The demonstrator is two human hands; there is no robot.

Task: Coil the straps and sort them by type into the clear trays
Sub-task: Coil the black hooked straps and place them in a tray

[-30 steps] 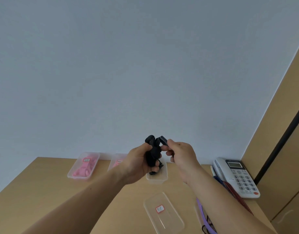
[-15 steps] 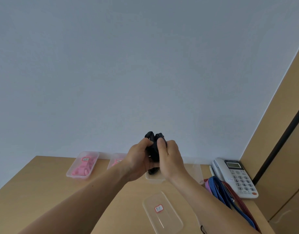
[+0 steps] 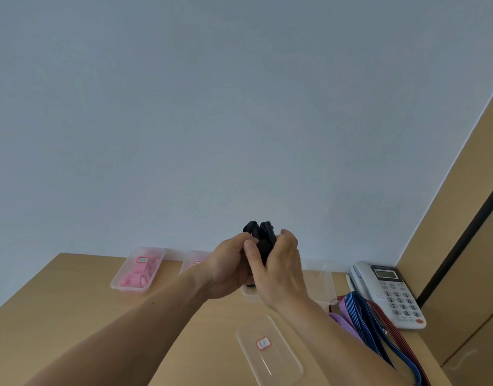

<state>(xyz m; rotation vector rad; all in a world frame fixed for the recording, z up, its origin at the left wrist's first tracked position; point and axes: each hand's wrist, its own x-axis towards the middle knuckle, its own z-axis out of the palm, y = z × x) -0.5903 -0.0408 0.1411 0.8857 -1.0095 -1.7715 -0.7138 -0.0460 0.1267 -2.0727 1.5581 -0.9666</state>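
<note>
A coiled black strap [image 3: 261, 237] is held up above the desk between both hands. My left hand [image 3: 225, 267] grips it from the left and my right hand [image 3: 278, 263] wraps round it from the right, thumb across the coil. Under the hands stands a clear tray [image 3: 250, 296], mostly hidden. A clear tray with pink straps [image 3: 138, 270] sits at the back left, and another with pink contents [image 3: 193, 261] is beside it. Nearer me lies a clear labelled tray [image 3: 269, 349]. Loose blue, purple and red straps [image 3: 365, 316] lie at the right.
A white desk phone [image 3: 387, 292] stands at the back right of the wooden desk [image 3: 72, 302]. A wooden panel [image 3: 462, 218] rises along the right side. A pale wall runs behind the desk. One more clear tray [image 3: 323, 280] sits behind my right hand.
My right hand has moved from pulling the strap end at the right to closing round the coil beside my left hand. The view shifted, showing more of the loose straps.
</note>
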